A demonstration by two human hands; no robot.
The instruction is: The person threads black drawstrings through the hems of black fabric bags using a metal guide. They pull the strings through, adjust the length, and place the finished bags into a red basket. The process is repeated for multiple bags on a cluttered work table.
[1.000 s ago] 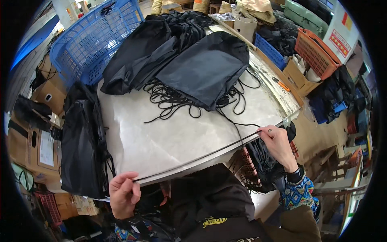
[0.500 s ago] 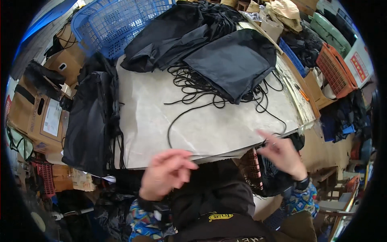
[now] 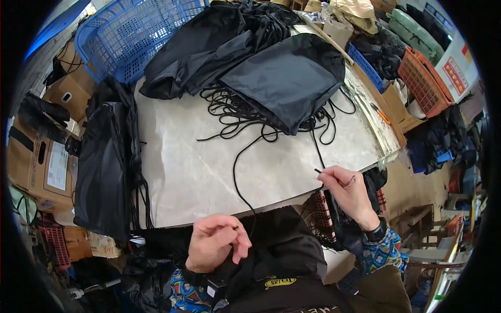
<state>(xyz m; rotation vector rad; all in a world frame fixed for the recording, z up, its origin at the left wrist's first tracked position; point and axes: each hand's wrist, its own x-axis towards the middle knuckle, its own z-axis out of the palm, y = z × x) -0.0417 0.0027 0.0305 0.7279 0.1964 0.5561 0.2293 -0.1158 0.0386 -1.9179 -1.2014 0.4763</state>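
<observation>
Several black fabric drawstring pieces lie on the pale tabletop (image 3: 182, 177). The front flat black fabric piece (image 3: 284, 78) rests on a tangle of black cords (image 3: 235, 112). One black cord (image 3: 236, 172) runs over the table's near edge to my left hand (image 3: 216, 242). That hand is closed in a pinch, with a small dark cord tip showing between thumb and finger. My right hand (image 3: 347, 190), at the near right edge, pinches another black cord (image 3: 318, 148). The short end of that cord sticks out past the fingertips, and the rest stretches back to the fabric.
A black fabric stack (image 3: 107, 167) hangs over the table's left edge. Behind stand a blue plastic basket (image 3: 138, 39) and a heap of black fabric (image 3: 209, 52). An orange-handled cutter (image 3: 382, 115) lies along the right edge. Cardboard boxes (image 3: 55, 161) and an orange basket (image 3: 425, 83) flank the table.
My right hand has closed on a cord end and pulled its cord straighter. My left hand has moved down toward me, drawing the other cord over the table edge. The view has shifted slightly.
</observation>
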